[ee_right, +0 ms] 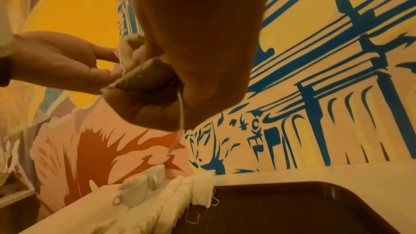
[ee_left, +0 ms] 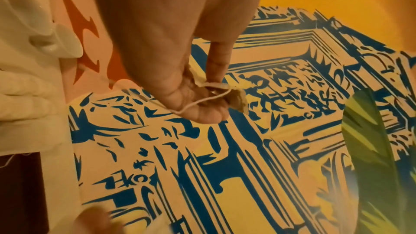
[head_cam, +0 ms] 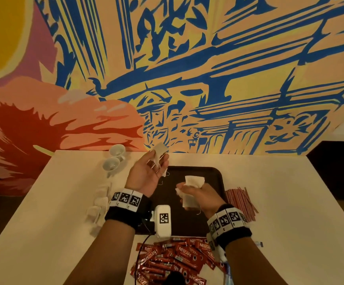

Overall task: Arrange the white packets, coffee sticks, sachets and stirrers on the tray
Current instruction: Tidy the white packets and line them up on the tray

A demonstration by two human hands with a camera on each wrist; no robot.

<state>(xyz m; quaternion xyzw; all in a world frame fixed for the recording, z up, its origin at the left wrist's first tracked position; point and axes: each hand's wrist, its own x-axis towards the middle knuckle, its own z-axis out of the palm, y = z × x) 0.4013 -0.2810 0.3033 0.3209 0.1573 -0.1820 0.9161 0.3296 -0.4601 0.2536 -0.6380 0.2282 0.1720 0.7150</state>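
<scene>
A dark brown tray [head_cam: 212, 175] lies in the middle of the white table [head_cam: 290, 202]. Above its far left corner my left hand [head_cam: 153, 164] pinches a white packet [head_cam: 160, 150] with a thin string; the same packet [ee_left: 236, 97] shows at my fingertips in the left wrist view. My right hand [head_cam: 195, 192] hovers over the tray and grips a bunch of white packets [head_cam: 193, 182], strings dangling. A row of white packets [head_cam: 99, 206] lies left of the tray, red coffee sticks [head_cam: 177, 260] are heaped at the near edge, and red stirrers [head_cam: 242, 202] lie to the right.
Two white cups [head_cam: 114, 158] stand at the table's far left, near the painted wall. The packet row [ee_right: 180, 195] reaches the tray's edge [ee_right: 292, 184] in the right wrist view. A white wrist device [head_cam: 162, 221] hangs over the tray's near side.
</scene>
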